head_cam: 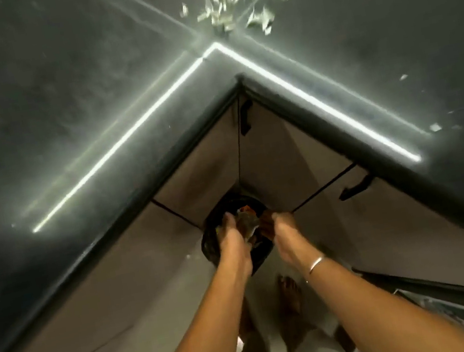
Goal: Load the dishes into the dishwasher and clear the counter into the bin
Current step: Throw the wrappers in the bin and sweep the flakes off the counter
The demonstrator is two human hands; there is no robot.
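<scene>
Over upward-mouthed bin (209, 240): left hand (233, 235), right hand (282, 226) holding scraps (246, 220).

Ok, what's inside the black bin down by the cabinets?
Only crumpled waste with orange bits shows in the black bin, between the left hand and right hand. The hands cover the rest.

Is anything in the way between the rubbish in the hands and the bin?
No, nothing that I can see. The left hand and right hand hold the rubbish right above the open mouth of the bin, with no lid or other thing between.
</scene>
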